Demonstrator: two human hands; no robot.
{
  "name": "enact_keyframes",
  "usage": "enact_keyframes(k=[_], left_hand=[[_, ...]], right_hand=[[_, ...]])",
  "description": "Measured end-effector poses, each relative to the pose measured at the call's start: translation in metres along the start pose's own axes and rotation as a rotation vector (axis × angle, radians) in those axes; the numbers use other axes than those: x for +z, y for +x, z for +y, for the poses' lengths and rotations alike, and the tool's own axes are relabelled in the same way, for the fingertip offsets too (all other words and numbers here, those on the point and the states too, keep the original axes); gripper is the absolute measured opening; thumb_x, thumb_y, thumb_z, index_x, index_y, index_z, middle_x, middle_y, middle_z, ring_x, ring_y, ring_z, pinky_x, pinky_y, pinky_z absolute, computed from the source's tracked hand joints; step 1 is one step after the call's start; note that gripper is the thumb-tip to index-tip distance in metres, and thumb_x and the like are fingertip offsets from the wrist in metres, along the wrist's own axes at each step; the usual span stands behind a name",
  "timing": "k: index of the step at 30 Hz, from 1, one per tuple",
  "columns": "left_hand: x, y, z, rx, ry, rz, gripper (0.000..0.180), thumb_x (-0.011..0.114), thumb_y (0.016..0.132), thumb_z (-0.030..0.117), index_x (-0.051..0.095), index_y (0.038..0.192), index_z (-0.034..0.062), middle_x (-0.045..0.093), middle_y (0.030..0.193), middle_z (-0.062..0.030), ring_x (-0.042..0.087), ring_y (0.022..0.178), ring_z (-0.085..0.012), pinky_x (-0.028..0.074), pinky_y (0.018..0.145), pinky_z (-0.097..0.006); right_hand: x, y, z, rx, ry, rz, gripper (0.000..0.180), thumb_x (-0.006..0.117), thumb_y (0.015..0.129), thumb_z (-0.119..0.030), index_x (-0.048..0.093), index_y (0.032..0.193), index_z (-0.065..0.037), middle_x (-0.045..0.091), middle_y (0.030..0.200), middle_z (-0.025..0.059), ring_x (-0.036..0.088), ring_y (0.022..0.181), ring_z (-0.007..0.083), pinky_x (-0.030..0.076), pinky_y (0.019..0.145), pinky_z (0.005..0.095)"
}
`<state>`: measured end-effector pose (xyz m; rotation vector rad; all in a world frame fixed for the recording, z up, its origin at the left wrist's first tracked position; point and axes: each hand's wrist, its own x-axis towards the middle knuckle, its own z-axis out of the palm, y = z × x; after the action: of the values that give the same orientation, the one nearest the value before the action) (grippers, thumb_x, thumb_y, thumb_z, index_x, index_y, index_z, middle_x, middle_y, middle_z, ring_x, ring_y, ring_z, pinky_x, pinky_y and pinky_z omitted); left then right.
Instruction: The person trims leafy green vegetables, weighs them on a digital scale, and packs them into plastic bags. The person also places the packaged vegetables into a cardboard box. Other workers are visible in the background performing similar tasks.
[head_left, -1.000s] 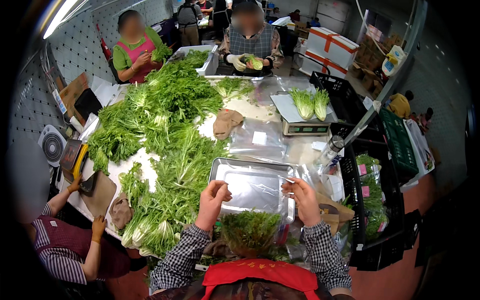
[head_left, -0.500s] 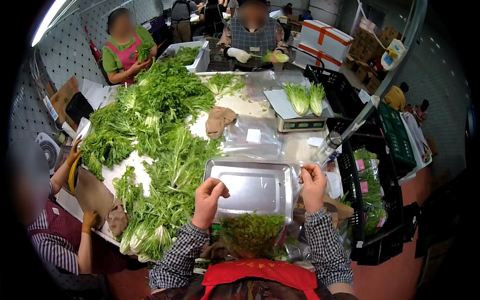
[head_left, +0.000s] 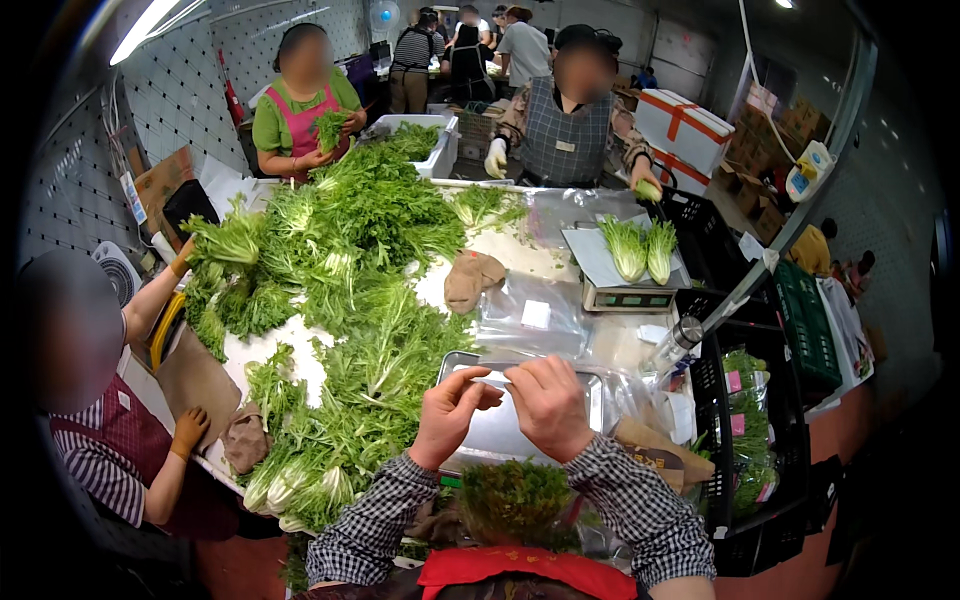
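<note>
The two arms come up from the bottom in black-and-white checked sleeves (head_left: 645, 510) and lean in toward each other. The left hand (head_left: 448, 415) and right hand (head_left: 553, 408) are up over a shiny, smooth metal tray (head_left: 500, 440), with round corners, on the white tabletop (head_left: 275, 352). Their fingers (head_left: 538, 378) are bent, and the tips come close together. A thin, pale strip (head_left: 493, 379) shows between the hands, above the tray. It is too small to tell what it is, or if the fingers grip it. Frilly green leaves (head_left: 375, 355) lie in a big pile to the left. A dark green, feathery bunch (head_left: 515, 497) sits just below the hands.
</note>
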<state>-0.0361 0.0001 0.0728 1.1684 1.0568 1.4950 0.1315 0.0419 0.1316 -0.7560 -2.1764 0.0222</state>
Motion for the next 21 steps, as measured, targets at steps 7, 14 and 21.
enact_keyframes(k=[7,14,21], left_hand=[[-0.003,0.002,0.011,0.06,0.109,-0.032,0.033,0.049,0.096,-0.001,0.056,0.128,-0.0057,0.071,0.086,-0.0101,0.07,0.081,-0.0142,0.057,0.075,-0.028],[0.001,0.001,0.018,0.007,0.061,-0.098,0.034,0.049,0.095,-0.002,0.055,0.128,-0.0053,0.07,0.081,-0.0104,0.069,0.075,-0.0142,0.057,0.071,-0.028],[0.001,0.002,0.016,-0.035,-0.016,-0.031,0.035,0.05,0.096,0.001,0.052,0.13,-0.0055,0.071,0.081,-0.0125,0.07,0.075,-0.0168,0.057,0.07,-0.029]], right_hand=[[0.017,0.029,0.0,-0.156,-0.143,-0.084,0.018,0.067,0.073,-0.019,0.059,0.083,-0.008,0.054,0.081,0.0063,0.054,0.079,0.025,0.042,0.07,0.037],[0.01,0.038,0.01,-0.102,-0.141,0.0,0.013,0.066,0.076,-0.014,0.055,0.078,-0.008,0.053,0.074,0.0084,0.054,0.072,0.0223,0.044,0.064,0.0359],[-0.109,0.049,0.052,0.635,0.532,0.381,0.008,0.054,0.094,-0.003,0.06,0.091,0.001,0.063,0.075,0.0011,0.052,0.062,0.0052,0.041,0.056,0.0206]])
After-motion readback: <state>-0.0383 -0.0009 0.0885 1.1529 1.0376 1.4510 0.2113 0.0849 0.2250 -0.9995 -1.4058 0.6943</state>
